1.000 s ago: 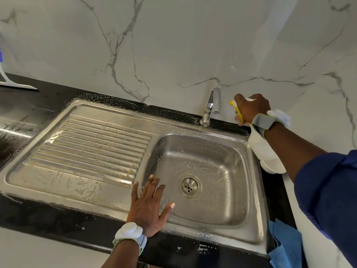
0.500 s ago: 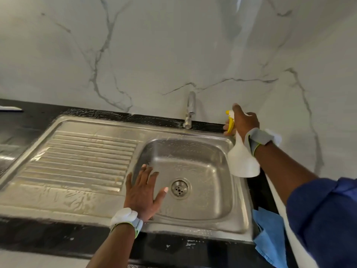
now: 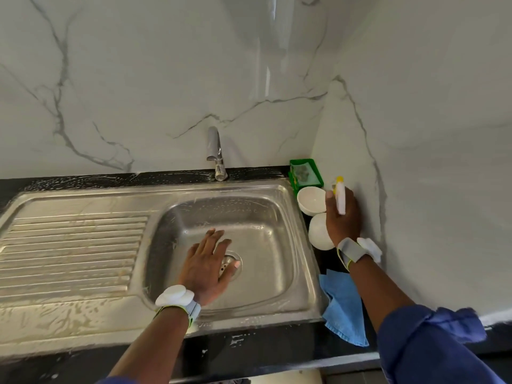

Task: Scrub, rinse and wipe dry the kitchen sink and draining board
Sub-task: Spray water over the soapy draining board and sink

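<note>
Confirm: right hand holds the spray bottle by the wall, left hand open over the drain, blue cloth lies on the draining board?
One slip: the blue cloth lies on the black counter right of the sink, not on the draining board, per the head view. Rest stands: right hand grips the spray bottle, left hand open over the drain.

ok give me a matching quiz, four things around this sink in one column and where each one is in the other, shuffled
Things:
1 blue cloth
2 green tray
3 spray bottle
4 tap

Places:
a gripped by the right hand
b behind the sink, middle of the back edge
c back right corner of the counter
d on the counter by the sink's front right corner

Pairs: 1-d, 2-c, 3-a, 4-b
</note>
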`<state>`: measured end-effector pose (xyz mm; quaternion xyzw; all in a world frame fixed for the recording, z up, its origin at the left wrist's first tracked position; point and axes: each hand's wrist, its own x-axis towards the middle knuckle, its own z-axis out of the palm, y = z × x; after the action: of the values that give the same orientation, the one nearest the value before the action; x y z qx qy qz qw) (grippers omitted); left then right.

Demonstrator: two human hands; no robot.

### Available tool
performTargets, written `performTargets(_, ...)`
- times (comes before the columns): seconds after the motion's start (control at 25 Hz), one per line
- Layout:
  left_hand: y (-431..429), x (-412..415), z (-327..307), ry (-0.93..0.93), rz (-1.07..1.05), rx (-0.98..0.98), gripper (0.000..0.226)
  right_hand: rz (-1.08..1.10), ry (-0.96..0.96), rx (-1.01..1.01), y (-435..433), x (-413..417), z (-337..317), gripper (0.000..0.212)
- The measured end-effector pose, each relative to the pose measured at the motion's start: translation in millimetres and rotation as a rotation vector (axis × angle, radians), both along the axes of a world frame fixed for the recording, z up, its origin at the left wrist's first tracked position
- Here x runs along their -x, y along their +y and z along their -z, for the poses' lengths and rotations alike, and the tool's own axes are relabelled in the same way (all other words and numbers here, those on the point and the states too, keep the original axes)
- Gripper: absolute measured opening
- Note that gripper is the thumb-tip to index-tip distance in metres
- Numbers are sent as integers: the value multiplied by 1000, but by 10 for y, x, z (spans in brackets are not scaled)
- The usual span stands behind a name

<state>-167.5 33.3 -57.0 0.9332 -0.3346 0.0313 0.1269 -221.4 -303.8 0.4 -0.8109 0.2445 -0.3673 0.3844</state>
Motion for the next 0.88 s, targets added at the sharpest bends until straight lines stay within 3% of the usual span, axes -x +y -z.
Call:
performTargets(0.16, -76, 45, 47, -1, 85, -15, 64, 15, 226, -78, -105, 103, 166, 66)
performTargets(0.32, -142, 58, 25, -7, 83, -25, 62, 171, 146, -167, 196, 300, 172, 73)
performTargets(0.44, -200, 99, 25, -20, 76, -45, 60, 224, 52, -79, 529, 563, 305, 43)
performTargets(0.48, -210, 114, 32, -20, 74, -53, 59, 198, 53, -103, 613, 634, 337, 23)
performTargets(0.52, -221, 148, 45, -20, 71, -64, 59, 153, 101, -142, 669, 700, 344, 17)
performTargets(0.6, -235, 234, 74, -15, 72, -87, 59, 31, 256, -218, 689, 785, 422, 40)
performTargets(0.72, -207, 395, 141, -13, 77, -108, 56, -206, 518, -339, 710, 839, 392, 22)
performTargets(0.8, -168, 479, 169, 0, 76, -117, 56, -385, 648, -339, 777, 839, 402, 63)
performTargets(0.88, -124, 531, 192, 3, 73, -128, 56, -411, 587, -365, 849, 818, 408, 48)
